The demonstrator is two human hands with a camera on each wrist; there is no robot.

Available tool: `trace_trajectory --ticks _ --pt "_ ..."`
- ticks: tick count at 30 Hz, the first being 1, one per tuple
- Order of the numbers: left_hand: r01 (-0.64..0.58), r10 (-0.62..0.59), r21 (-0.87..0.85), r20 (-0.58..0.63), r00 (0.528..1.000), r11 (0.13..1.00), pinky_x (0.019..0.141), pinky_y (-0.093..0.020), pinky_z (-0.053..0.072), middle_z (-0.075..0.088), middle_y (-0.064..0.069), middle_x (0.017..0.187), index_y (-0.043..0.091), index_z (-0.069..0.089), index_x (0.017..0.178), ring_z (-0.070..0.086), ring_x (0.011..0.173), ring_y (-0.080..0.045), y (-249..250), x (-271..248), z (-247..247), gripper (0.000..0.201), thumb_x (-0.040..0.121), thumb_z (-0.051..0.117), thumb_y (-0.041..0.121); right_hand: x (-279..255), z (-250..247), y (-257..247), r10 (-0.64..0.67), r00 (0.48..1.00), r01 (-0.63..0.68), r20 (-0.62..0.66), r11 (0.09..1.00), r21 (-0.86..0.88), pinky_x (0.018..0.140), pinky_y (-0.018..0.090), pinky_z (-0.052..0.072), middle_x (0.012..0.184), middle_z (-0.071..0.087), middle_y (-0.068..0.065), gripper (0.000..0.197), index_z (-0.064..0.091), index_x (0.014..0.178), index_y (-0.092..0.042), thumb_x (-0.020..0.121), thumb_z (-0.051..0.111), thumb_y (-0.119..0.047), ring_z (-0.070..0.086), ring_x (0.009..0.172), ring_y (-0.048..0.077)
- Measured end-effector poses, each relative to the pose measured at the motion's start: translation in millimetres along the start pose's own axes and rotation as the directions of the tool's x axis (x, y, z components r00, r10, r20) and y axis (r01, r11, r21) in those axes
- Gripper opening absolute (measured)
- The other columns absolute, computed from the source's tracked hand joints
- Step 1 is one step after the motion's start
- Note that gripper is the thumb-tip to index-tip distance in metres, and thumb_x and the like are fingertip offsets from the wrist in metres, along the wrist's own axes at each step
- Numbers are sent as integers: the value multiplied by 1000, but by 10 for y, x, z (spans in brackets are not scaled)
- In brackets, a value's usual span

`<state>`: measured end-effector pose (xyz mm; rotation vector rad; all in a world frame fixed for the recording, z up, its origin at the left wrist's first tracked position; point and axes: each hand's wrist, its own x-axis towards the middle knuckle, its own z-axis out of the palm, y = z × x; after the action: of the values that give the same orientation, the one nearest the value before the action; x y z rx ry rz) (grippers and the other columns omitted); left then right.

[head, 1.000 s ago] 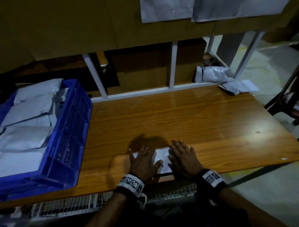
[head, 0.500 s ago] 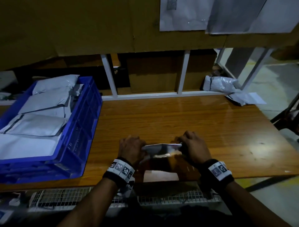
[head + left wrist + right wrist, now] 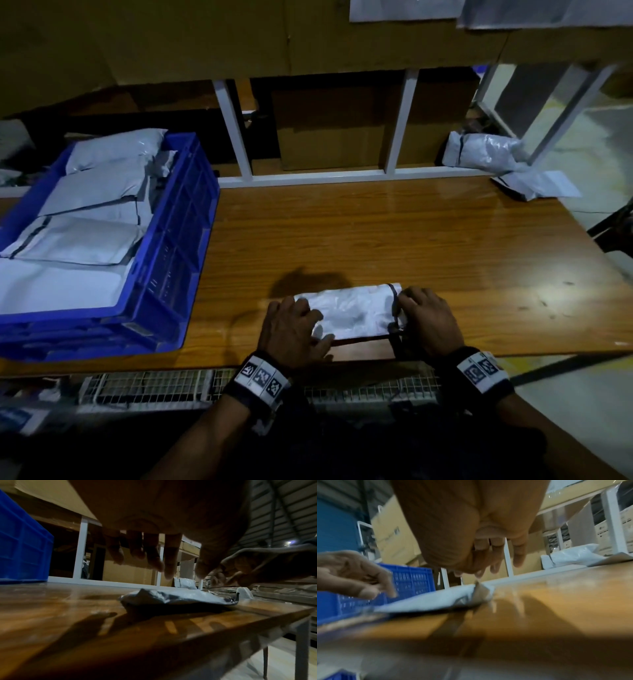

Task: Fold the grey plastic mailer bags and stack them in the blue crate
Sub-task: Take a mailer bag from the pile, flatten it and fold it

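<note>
Flattening the folded mailer bag at the table's near edge | left hand and right hand hover, fingers loosely spread | press from centre outward, squeezing air before lifting toward blue crate

Nothing here reads as words. The wristbands carry only black-and-white square code markers, and the print on the cardboard boxes is too blurred to read.

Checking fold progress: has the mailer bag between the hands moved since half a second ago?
Yes. The mailer bag, then lifted, now lies on the table near its front edge.
</note>
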<state>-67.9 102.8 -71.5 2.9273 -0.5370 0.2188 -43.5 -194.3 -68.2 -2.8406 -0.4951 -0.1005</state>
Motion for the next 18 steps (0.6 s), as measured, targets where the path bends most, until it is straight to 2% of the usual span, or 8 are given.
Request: trace_trajectory --ticks 3,5,7,8,10,12,15,18 --pt "5 -9 -45 -86 996 999 87 -45 50 67 -6 112 20 71 115 61 103 -31 80 241 59 44 90 58 53 261 50 -107 -106 994 106 -27 994 10 95 50 50 128 65 8 33 69 115 -20 87 62 -35 61 119 36" --pt "81 -80 -50 32 996 995 106 -52 45 61 -11 139 16 63 135 56 129 -32 198 400 129 58 96 40 52 414 187 -199 -110 993 110 52 994 10 111 60 39 150 54 10 48 63 136 -18 99 43 -42 47 141 33" --pt "108 -106 4 196 975 994 123 -55 22 34 -10 164 13 40 155 28 153 -26 311 467 264 74 98 17 55 497 350 -232 -125 982 128 143 992 -10 120 63 24 164 34 8 59 43 155 -21 105 28 -49 27 154 30" --pt "104 -107 24 260 960 994 126 -54 9 19 -8 170 13 26 161 12 157 -24 344 469 341 77 99 9 56 513 423 -229 -136 973 143 187 989 -29 122 63 16 168 24 6 63 30 161 -22 106 19 -52 17 157 28" --pt "106 -114 42 307 945 993 126 -52 -4 3 -6 172 14 10 163 -4 158 -21 351 437 472 74 102 5 56 508 531 -228 -137 962 160 234 984 -80 125 60 3 171 10 3 67 14 164 -24 106 5 -56 1 159 23" --pt "112 -121 47 289 950 993 126 -51 -5 -1 -6 172 13 6 163 -6 158 -20 331 403 566 71 105 9 54 475 570 -257 -128 966 159 224 979 -126 125 58 -2 172 4 3 67 12 164 -22 107 3 -55 -6 159 21" --pt "104 -117 61 274 955 993 126 -51 -3 -5 -8 171 11 5 163 -9 158 -21 335 374 617 71 106 11 52 438 568 -312 -121 970 152 212 979 -139 125 57 -2 171 0 2 65 10 164 -20 108 3 -52 -8 158 19" --pt "103 -113 47 295 949 994 126 -50 -6 -9 -7 171 12 3 163 -13 157 -20 329 389 637 71 106 9 53 450 567 -314 -134 971 164 201 976 -145 124 59 2 171 5 2 65 13 164 -17 109 6 -51 -6 159 20"
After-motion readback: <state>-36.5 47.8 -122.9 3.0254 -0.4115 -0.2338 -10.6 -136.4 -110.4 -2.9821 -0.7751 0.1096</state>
